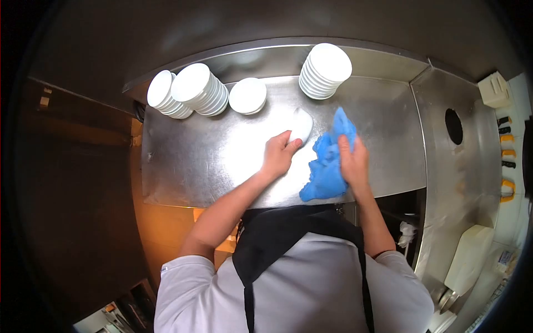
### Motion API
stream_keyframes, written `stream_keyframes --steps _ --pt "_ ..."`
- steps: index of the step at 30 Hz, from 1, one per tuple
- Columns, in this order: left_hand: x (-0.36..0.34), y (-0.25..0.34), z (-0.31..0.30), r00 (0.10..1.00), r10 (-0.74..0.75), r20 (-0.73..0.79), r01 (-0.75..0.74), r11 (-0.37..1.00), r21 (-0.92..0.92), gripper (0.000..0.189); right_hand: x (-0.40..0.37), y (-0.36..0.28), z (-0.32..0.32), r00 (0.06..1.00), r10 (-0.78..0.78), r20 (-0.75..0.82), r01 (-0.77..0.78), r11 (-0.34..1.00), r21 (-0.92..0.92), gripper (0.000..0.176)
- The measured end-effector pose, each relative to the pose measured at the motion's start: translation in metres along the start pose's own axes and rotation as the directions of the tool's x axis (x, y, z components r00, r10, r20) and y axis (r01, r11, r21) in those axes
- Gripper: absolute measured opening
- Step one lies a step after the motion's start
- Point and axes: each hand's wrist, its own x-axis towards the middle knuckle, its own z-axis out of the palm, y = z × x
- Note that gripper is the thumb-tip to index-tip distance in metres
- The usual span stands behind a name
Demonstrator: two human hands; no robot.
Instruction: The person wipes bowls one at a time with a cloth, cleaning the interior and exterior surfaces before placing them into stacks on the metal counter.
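Note:
My left hand (pixel 280 152) grips the near edge of a white bowl (pixel 301 125), tilted above the steel counter; glare blurs its outline. In my right hand (pixel 354 161) is a crumpled blue cloth (pixel 326 175), its lower end hanging toward the counter's front edge. A small gap separates cloth and bowl. Beyond my hands stands a tall stack of white bowls (pixel 325 69), upside down. Further left are a short stack of white bowls (pixel 248 96) and two taller ones, a leaning stack (pixel 200 89) and the leftmost stack (pixel 166 94).
The steel counter (pixel 189 161) has a raised back ledge (pixel 383 64). To the right, another steel surface (pixel 438 166) has a dark round hole (pixel 454 126). Knives with yellow and black handles (pixel 507 152) hang on the right wall, near a white cutting board (pixel 469 258).

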Motion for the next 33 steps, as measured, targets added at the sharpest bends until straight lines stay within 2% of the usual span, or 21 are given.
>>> stream_keyframes --steps 1,2,4,5,7,8,9,11,12,13,14,16,18,20,21,23,24,25,27,31,33 --pt "-0.011 -0.002 0.003 0.998 0.063 -0.002 -0.063 0.996 -0.062 0.019 -0.005 -0.004 0.017 0.999 0.026 0.048 -0.027 0.999 0.024 0.040" --pt "-0.021 -0.004 0.006 0.992 0.127 -0.010 -0.127 0.984 -0.128 0.019 -0.006 -0.007 0.043 0.903 -0.427 -0.052 0.397 0.874 -0.282 0.037" --pt "-0.029 0.001 0.013 0.935 0.331 -0.126 -0.343 0.935 -0.090 0.021 0.002 -0.017 0.071 0.623 -0.782 0.029 0.666 0.511 -0.544 0.033" --pt "-0.033 0.004 0.015 0.859 0.460 -0.225 -0.463 0.885 0.043 0.022 0.006 -0.025 0.074 0.633 -0.772 0.055 0.683 0.524 -0.508 0.031" --pt "-0.050 -0.002 -0.014 0.981 0.193 0.025 -0.189 0.974 -0.125 0.023 0.024 -0.043 0.073 0.847 -0.523 0.095 0.531 0.836 -0.139 0.030" --pt "-0.056 0.001 -0.018 0.982 0.187 0.007 -0.185 0.977 -0.107 0.020 0.036 -0.051 0.066 0.945 -0.241 0.221 0.204 0.962 0.179 0.031" --pt "-0.060 0.007 -0.020 0.976 0.206 -0.070 -0.217 0.951 -0.220 0.019 0.041 -0.056 0.064 0.905 0.010 0.426 -0.201 0.892 0.405 0.031" --pt "-0.058 0.020 -0.025 0.947 0.230 -0.223 -0.307 0.852 -0.424 0.019 0.033 -0.053 0.088 0.956 -0.118 0.268 0.003 0.920 0.393 0.036" --pt "-0.052 0.024 -0.030 0.940 0.216 -0.262 -0.327 0.789 -0.521 0.018 0.016 -0.041 0.110 0.933 -0.339 0.123 0.300 0.919 0.256 0.036" --pt "-0.043 0.014 -0.037 0.922 0.236 -0.307 -0.358 0.825 -0.438 0.017 0.000 -0.035 0.123 0.831 -0.557 0.014 0.554 0.829 0.074 0.037" --pt "-0.044 0.007 -0.046 0.918 0.274 -0.287 -0.340 0.916 -0.213 0.015 -0.012 -0.046 0.122 0.738 -0.664 0.118 0.675 0.729 -0.116 0.040" --pt "-0.048 -0.004 -0.055 0.944 0.256 -0.208 -0.251 0.967 0.048 0.014 0.000 -0.048 0.121 0.707 -0.687 0.168 0.707 0.689 -0.159 0.042" --pt "-0.062 -0.016 -0.058 0.986 0.132 -0.098 -0.122 0.987 0.104 0.013 0.019 -0.054 0.117 0.747 -0.629 0.215 0.653 0.754 -0.063 0.045" --pt "-0.075 0.014 -0.061 0.956 0.279 -0.092 -0.272 0.959 0.084 0.013 0.043 -0.079 0.096 0.873 -0.236 0.427 0.080 0.932 0.353 0.044" --pt "-0.080 0.027 -0.060 0.932 0.352 -0.086 -0.347 0.935 0.068 0.014 0.049 -0.084 0.087 0.815 -0.065 0.575 -0.260 0.846 0.465 0.044" --pt "-0.081 0.026 -0.060 0.905 0.416 -0.091 -0.426 0.880 -0.209 0.023 0.047 -0.043 0.094 0.908 -0.345 0.239 0.295 0.930 0.221 0.044" --pt "-0.076 0.019 -0.063 0.902 0.420 -0.097 -0.427 0.842 -0.329 0.028 0.044 -0.028 0.098 0.849 -0.518 0.109 0.519 0.855 0.021 0.044" --pt "-0.071 0.010 -0.065 0.900 0.422 -0.106 -0.423 0.791 -0.442 0.033 0.037 -0.037 0.102 0.932 -0.353 0.080 0.315 0.899 0.303 0.044" --pt "-0.053 -0.004 -0.068 0.909 0.410 -0.070 -0.289 0.502 -0.815 0.053 0.021 -0.057 0.118 0.983 0.004 0.182 -0.144 0.634 0.760 0.046" --pt "-0.049 -0.002 -0.064 0.958 0.276 -0.079 -0.204 0.460 -0.864 0.062 0.028 -0.051 0.125 0.995 -0.058 0.080 -0.030 0.600 0.800 0.039" --pt "-0.052 0.010 -0.056 0.964 0.235 -0.124 -0.219 0.441 -0.870 0.066 0.025 -0.059 0.117 0.996 -0.086 0.024 0.050 0.763 0.645 0.035"
